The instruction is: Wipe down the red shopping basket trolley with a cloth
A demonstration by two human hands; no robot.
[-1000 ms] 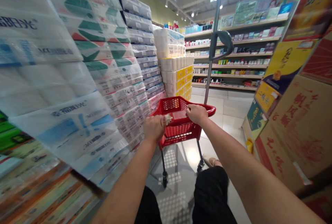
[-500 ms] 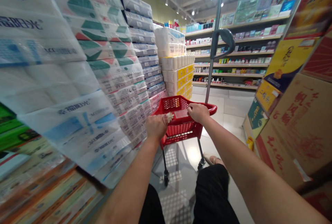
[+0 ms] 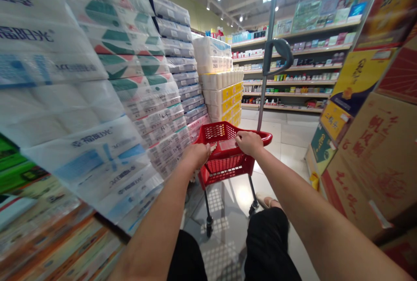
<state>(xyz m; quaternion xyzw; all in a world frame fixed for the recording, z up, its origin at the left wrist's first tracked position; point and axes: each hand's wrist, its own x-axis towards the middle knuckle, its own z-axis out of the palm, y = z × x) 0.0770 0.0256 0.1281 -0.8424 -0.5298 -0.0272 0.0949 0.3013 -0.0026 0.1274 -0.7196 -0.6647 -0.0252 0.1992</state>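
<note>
Ahead of me stands a red shopping cart point(image 3: 224, 166) with a perforated plastic basket. My right hand point(image 3: 249, 143) is closed round the right part of its red handle point(image 3: 265, 138). My left hand point(image 3: 197, 157) is closed at the handle's left end. A pale crumpled thing point(image 3: 213, 147) shows by its thumb, and more pale material pokes out below the fingers. Whether those fingers also wrap the handle is hidden. A grey pole point(image 3: 263, 98) with a looped grip point(image 3: 282, 57) rises from the cart's right side.
Tall stacks of wrapped tissue packs point(image 3: 130, 85) line the left, close to the cart. Cardboard cartons point(image 3: 374, 155) are piled on the right. Shelves of small bottles and boxes point(image 3: 293, 68) stand at the back. My foot point(image 3: 267, 200) is on the pale tiled floor point(image 3: 293, 146).
My left hand has shifted slightly left at the handle, and pale material now shows below it. My right hand keeps its hold. The view has tilted slightly.
</note>
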